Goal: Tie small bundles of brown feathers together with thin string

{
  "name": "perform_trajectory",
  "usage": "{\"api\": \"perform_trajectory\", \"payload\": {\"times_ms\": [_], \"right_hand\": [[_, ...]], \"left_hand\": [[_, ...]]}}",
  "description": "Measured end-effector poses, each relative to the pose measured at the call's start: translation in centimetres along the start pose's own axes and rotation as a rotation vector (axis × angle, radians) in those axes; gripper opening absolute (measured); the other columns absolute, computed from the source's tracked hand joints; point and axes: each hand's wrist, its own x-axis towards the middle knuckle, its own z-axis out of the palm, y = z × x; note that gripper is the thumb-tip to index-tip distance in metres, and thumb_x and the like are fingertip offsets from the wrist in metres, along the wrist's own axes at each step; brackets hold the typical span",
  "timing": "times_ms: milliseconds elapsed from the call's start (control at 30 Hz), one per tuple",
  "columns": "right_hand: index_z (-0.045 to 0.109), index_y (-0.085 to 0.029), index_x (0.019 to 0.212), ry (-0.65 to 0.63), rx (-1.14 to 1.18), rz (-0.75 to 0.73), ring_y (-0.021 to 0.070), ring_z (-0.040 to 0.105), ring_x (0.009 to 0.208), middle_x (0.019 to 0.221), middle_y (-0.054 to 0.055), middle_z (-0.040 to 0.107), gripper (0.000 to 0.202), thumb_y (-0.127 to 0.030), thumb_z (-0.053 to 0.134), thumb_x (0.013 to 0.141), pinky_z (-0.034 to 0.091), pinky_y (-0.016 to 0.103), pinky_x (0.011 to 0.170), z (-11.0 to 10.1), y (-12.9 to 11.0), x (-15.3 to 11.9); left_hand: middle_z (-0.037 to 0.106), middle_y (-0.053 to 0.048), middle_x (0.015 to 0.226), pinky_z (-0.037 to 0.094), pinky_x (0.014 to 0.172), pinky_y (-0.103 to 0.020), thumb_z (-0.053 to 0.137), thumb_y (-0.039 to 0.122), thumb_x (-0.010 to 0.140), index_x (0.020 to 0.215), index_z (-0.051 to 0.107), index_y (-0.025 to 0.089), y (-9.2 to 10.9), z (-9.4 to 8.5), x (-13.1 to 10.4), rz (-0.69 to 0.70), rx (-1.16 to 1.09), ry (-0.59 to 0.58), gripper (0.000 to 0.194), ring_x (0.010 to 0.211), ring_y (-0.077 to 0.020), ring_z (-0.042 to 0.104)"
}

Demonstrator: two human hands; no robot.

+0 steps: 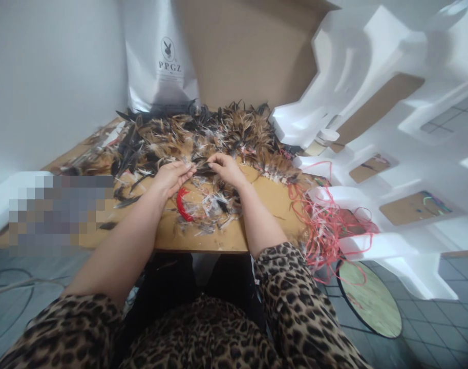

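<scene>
Between my two hands is a small dark and brown feather bunch, in front of a large heap of brown and black feathers. My left hand pinches the bunch's left end between thumb and fingers. At its right end, my right hand has thumb and fingertips closed on dark feather tips. Below the hands, a curved red piece lies on the wooden table, beside white and clear scraps mixed with feather bits.
Tangled pink-red strings hang over the table's right side. White foam pieces rise at the right. A silvery bag stands at the back. A round green-topped object is at the lower right.
</scene>
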Motion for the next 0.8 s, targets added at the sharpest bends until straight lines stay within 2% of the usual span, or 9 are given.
{"api": "perform_trajectory", "payload": {"times_ms": [100, 233, 300, 367, 433, 500, 567, 700, 800], "right_hand": [[0.058, -0.014, 0.080, 0.117, 0.039, 0.048, 0.0103, 0.051, 0.068, 0.074, 0.000, 0.058, 0.016, -0.027, 0.052, 0.073, 0.042, 0.025, 0.072, 0.5, 0.2, 0.1], [0.060, -0.015, 0.084, 0.379, 0.027, 0.064, 0.0111, 0.053, 0.075, 0.086, 0.003, 0.060, 0.020, -0.031, 0.054, 0.073, 0.043, 0.025, 0.078, 0.8, -0.4, 0.2], [0.061, -0.015, 0.081, 0.428, 0.043, 0.070, 0.0109, 0.052, 0.075, 0.084, 0.003, 0.060, 0.021, -0.033, 0.055, 0.072, 0.043, 0.025, 0.077, 1.0, -0.9, 0.1], [0.061, -0.014, 0.075, 0.359, 0.105, 0.100, 0.0103, 0.051, 0.069, 0.075, 0.002, 0.060, 0.022, -0.035, 0.057, 0.071, 0.043, 0.024, 0.072, 1.6, -1.4, 0.0], [0.061, -0.012, 0.072, 0.215, 0.193, 0.152, 0.0091, 0.050, 0.064, 0.069, 0.000, 0.059, 0.024, -0.036, 0.060, 0.068, 0.042, 0.023, 0.067, 2.5, -1.6, -0.1], [0.061, -0.012, 0.073, 0.076, 0.278, 0.195, 0.0079, 0.049, 0.061, 0.066, -0.001, 0.058, 0.026, -0.036, 0.063, 0.065, 0.041, 0.022, 0.065, 3.5, -1.6, -0.1], [0.061, -0.012, 0.075, 0.008, 0.346, 0.194, 0.0074, 0.048, 0.061, 0.066, -0.003, 0.057, 0.031, -0.039, 0.066, 0.061, 0.040, 0.021, 0.065, 4.4, -1.5, -0.1], [0.062, -0.013, 0.081, 0.119, 0.447, 0.110, 0.0088, 0.051, 0.064, 0.071, -0.001, 0.059, 0.036, -0.043, 0.067, 0.062, 0.042, 0.022, 0.066, 5.2, -2.0, -0.2], [0.061, -0.014, 0.075, 0.215, 0.462, 0.071, 0.0090, 0.050, 0.064, 0.069, 0.000, 0.059, 0.031, -0.044, 0.064, 0.066, 0.042, 0.022, 0.064, 5.2, -2.7, -0.3]], "left_hand": [[0.066, -0.007, 0.069, 0.052, 0.064, -0.014, 0.065, 0.003, 0.067, 0.066, 0.064, 0.008, 0.1, 0.1, 0.1, -0.009, -0.048, 0.007, 0.005, 0.065, -0.0092, 0.064], [0.065, -0.005, 0.069, 0.051, 0.062, -0.009, 0.057, -0.001, 0.073, 0.066, 0.063, 0.009, 0.6, -0.2, 0.2, -0.026, -0.195, 0.053, 0.013, 0.068, -0.0073, 0.064], [0.065, -0.004, 0.069, 0.051, 0.061, -0.008, 0.055, -0.001, 0.075, 0.067, 0.063, 0.009, 0.9, -0.3, 0.3, -0.040, -0.279, 0.084, 0.015, 0.069, -0.0069, 0.064], [0.064, -0.004, 0.069, 0.050, 0.061, -0.007, 0.053, 0.000, 0.077, 0.069, 0.062, 0.010, 1.2, -0.4, 0.3, -0.057, -0.355, 0.098, 0.016, 0.071, -0.0066, 0.064], [0.063, -0.003, 0.069, 0.050, 0.061, -0.007, 0.051, 0.000, 0.078, 0.071, 0.062, 0.010, 1.3, -0.3, 0.2, -0.071, -0.413, 0.101, 0.016, 0.071, -0.0062, 0.064], [0.063, -0.003, 0.069, 0.050, 0.061, -0.007, 0.049, 0.000, 0.079, 0.071, 0.061, 0.010, 1.4, -0.2, 0.1, -0.079, -0.450, 0.091, 0.017, 0.071, -0.0058, 0.064], [0.063, -0.004, 0.069, 0.050, 0.061, -0.006, 0.047, 0.001, 0.081, 0.071, 0.061, 0.009, 1.4, -0.1, -0.1, -0.085, -0.470, 0.075, 0.019, 0.070, -0.0056, 0.064], [0.063, -0.004, 0.068, 0.050, 0.061, -0.007, 0.046, 0.001, 0.081, 0.072, 0.062, 0.009, 1.2, 0.1, -0.3, -0.104, -0.449, 0.038, 0.020, 0.068, -0.0054, 0.063], [0.064, -0.004, 0.069, 0.050, 0.061, -0.008, 0.050, -0.001, 0.078, 0.073, 0.063, 0.008, 1.0, 0.2, -0.3, -0.107, -0.404, 0.001, 0.017, 0.065, -0.0051, 0.062]]}}
